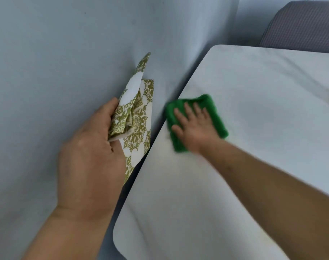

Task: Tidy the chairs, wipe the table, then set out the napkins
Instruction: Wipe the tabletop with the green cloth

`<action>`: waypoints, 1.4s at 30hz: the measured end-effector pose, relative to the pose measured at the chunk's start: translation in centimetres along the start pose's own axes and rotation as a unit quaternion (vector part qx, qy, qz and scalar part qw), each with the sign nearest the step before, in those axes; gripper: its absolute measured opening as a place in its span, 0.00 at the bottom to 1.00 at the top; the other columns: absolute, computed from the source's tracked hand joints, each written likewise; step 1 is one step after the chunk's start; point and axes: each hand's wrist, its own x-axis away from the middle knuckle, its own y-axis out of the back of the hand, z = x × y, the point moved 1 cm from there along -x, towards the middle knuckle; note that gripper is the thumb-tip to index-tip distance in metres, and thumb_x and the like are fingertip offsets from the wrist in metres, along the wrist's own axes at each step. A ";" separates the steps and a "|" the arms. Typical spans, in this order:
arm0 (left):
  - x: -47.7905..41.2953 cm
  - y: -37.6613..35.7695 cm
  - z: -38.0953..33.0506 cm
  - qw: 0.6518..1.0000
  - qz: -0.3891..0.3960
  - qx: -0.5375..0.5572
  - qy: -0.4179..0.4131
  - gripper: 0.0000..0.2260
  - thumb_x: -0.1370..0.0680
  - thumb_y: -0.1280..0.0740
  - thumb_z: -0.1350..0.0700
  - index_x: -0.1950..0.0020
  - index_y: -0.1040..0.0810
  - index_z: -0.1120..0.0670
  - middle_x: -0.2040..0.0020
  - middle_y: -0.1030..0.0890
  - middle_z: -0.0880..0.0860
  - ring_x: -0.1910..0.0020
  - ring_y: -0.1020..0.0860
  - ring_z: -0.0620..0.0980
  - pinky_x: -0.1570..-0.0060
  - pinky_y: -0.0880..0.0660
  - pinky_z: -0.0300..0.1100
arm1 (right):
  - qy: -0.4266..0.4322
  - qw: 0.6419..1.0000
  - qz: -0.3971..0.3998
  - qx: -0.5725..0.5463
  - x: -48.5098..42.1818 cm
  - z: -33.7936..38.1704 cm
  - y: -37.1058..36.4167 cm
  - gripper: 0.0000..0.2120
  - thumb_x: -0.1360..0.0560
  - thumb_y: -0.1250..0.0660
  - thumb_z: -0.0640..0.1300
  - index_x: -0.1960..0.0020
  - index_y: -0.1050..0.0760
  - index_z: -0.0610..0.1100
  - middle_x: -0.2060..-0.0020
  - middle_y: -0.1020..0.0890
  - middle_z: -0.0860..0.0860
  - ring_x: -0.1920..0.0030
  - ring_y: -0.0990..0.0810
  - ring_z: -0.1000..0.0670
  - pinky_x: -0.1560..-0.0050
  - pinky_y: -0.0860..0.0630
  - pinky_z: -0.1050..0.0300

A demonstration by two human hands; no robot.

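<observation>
Napkins (136,117) sit gripped in my left hand (90,156) while my right hand (193,126) presses flat, fingers straight, on the green cloth (214,117) on the counter (253,102).

Head view, steeply down, near table (253,109)

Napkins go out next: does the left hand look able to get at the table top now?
Probably yes: the left hand, gripping the napkins, hangs just off the table edge, nothing between; the right hand pressing the green cloth fills only one spot.
</observation>
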 end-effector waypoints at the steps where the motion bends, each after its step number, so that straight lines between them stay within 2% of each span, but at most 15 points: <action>1: 0.1 0.2 -0.3 1.000 0.000 -0.009 -0.003 0.24 0.27 0.42 0.60 0.32 0.27 0.48 0.42 0.18 0.49 0.47 0.19 0.55 0.48 0.22 0.56 | 0.049 0.999 0.003 -0.013 2.6 1.5 -0.5 0.31 0.22 0.59 0.66 0.22 0.55 0.57 0.21 0.54 0.48 0.23 0.58 0.43 0.26 0.63 0.45; 4: 0.0 0.7 -1.0 1.000 -0.003 -0.019 0.003 0.24 0.28 0.43 0.60 0.32 0.26 0.50 0.42 0.18 0.51 0.47 0.19 0.56 0.47 0.22 0.54 | 0.139 0.989 0.046 -0.035 10.8 2.6 -1.0 0.33 0.26 0.64 0.72 0.23 0.56 0.62 0.22 0.56 0.52 0.23 0.62 0.47 0.26 0.68 0.47; 6: 0.0 0.9 -1.4 1.000 -0.006 -0.020 0.007 0.24 0.28 0.43 0.60 0.33 0.26 0.50 0.43 0.18 0.51 0.47 0.20 0.56 0.47 0.24 0.49 | 0.137 0.988 0.065 -0.019 14.2 0.8 -0.7 0.34 0.28 0.67 0.74 0.24 0.61 0.65 0.22 0.60 0.55 0.24 0.67 0.49 0.27 0.70 0.48; 10: 0.1 1.2 -1.6 1.000 0.004 -0.031 -0.003 0.23 0.28 0.42 0.63 0.33 0.25 0.51 0.45 0.17 0.51 0.50 0.19 0.56 0.51 0.25 0.47 | 0.106 0.992 0.072 0.013 14.9 -1.3 0.5 0.34 0.29 0.67 0.74 0.25 0.61 0.65 0.22 0.60 0.55 0.24 0.66 0.47 0.27 0.69 0.45; 14: 0.2 0.7 -1.1 0.999 0.024 -0.038 0.005 0.24 0.26 0.39 0.66 0.32 0.26 0.52 0.44 0.17 0.52 0.48 0.20 0.56 0.50 0.24 0.48 | 0.140 0.989 0.054 0.017 13.2 -0.4 -0.6 0.31 0.27 0.67 0.70 0.26 0.66 0.65 0.23 0.64 0.53 0.25 0.69 0.43 0.27 0.69 0.39; 16: 0.2 0.7 -0.6 0.999 0.025 -0.047 0.009 0.24 0.27 0.39 0.67 0.32 0.26 0.52 0.44 0.17 0.52 0.48 0.20 0.56 0.50 0.26 0.47 | 0.087 0.995 0.024 0.035 10.4 -2.6 -0.7 0.30 0.26 0.66 0.69 0.25 0.63 0.64 0.22 0.60 0.53 0.23 0.64 0.43 0.27 0.65 0.38; 20: 0.7 1.3 0.2 0.998 0.020 -0.058 0.006 0.25 0.27 0.39 0.68 0.32 0.26 0.52 0.43 0.18 0.53 0.48 0.19 0.58 0.48 0.23 0.51 | -0.156 0.987 0.001 0.036 2.9 -8.3 0.7 0.31 0.23 0.62 0.65 0.22 0.60 0.58 0.22 0.59 0.50 0.23 0.62 0.42 0.26 0.62 0.37; 22: 0.9 1.6 0.3 0.998 0.016 -0.059 0.002 0.25 0.27 0.40 0.68 0.32 0.26 0.52 0.43 0.18 0.53 0.48 0.19 0.58 0.48 0.23 0.53 | -0.194 0.981 -0.002 0.014 0.8 -7.9 0.7 0.31 0.23 0.62 0.64 0.22 0.61 0.56 0.22 0.59 0.49 0.23 0.63 0.41 0.27 0.63 0.36; 25: 1.4 2.1 0.6 0.999 0.013 -0.033 0.016 0.25 0.27 0.41 0.64 0.31 0.27 0.50 0.42 0.18 0.53 0.46 0.20 0.58 0.45 0.23 0.56 | -0.120 0.993 -0.004 0.004 0.8 -2.8 0.1 0.30 0.21 0.60 0.62 0.22 0.59 0.55 0.21 0.57 0.50 0.23 0.62 0.42 0.26 0.63 0.39; 30: 1.9 3.4 -0.9 0.999 0.012 -0.021 0.036 0.26 0.29 0.44 0.60 0.32 0.27 0.48 0.41 0.19 0.53 0.44 0.21 0.59 0.44 0.24 0.57 | 0.142 0.989 0.017 -0.042 11.8 6.7 -1.9 0.27 0.20 0.53 0.60 0.22 0.48 0.55 0.22 0.49 0.51 0.22 0.55 0.44 0.27 0.66 0.45; 33: 2.0 3.6 -1.2 0.999 0.019 -0.025 0.035 0.25 0.28 0.44 0.61 0.32 0.27 0.48 0.42 0.18 0.53 0.45 0.21 0.59 0.45 0.24 0.57 | 0.218 0.971 0.058 -0.072 19.1 3.8 -2.1 0.27 0.21 0.56 0.64 0.25 0.42 0.59 0.22 0.49 0.55 0.22 0.56 0.49 0.27 0.69 0.50; 35: 2.3 3.6 -1.0 0.999 0.027 -0.020 0.034 0.25 0.28 0.44 0.61 0.33 0.26 0.48 0.43 0.18 0.52 0.46 0.20 0.58 0.47 0.23 0.57 | 0.156 0.986 0.023 -0.046 19.8 -1.6 -1.3 0.28 0.22 0.59 0.65 0.25 0.41 0.60 0.22 0.47 0.51 0.22 0.53 0.48 0.25 0.63 0.50; 38: 2.8 3.5 -0.7 0.999 0.034 -0.020 0.030 0.25 0.29 0.45 0.60 0.33 0.27 0.47 0.45 0.17 0.52 0.47 0.21 0.58 0.48 0.23 0.56 | -0.028 0.999 -0.035 -0.010 14.8 -8.2 0.4 0.29 0.22 0.58 0.63 0.24 0.42 0.56 0.24 0.44 0.44 0.24 0.49 0.43 0.24 0.55 0.46; 40: 3.3 3.3 -0.4 0.999 0.033 -0.030 0.031 0.26 0.29 0.45 0.61 0.33 0.26 0.47 0.46 0.17 0.52 0.48 0.21 0.59 0.49 0.23 0.55 | -0.110 0.993 -0.045 -0.007 10.1 -8.8 0.8 0.27 0.20 0.55 0.60 0.23 0.44 0.54 0.24 0.44 0.43 0.24 0.48 0.43 0.25 0.55 0.44; 42: 3.9 3.5 -0.1 0.998 0.030 -0.034 0.040 0.26 0.29 0.45 0.61 0.32 0.26 0.47 0.45 0.17 0.52 0.47 0.21 0.58 0.48 0.23 0.55 | -0.132 0.990 -0.044 -0.009 6.6 -6.2 0.4 0.27 0.19 0.54 0.58 0.22 0.47 0.52 0.22 0.46 0.45 0.23 0.51 0.43 0.25 0.57 0.43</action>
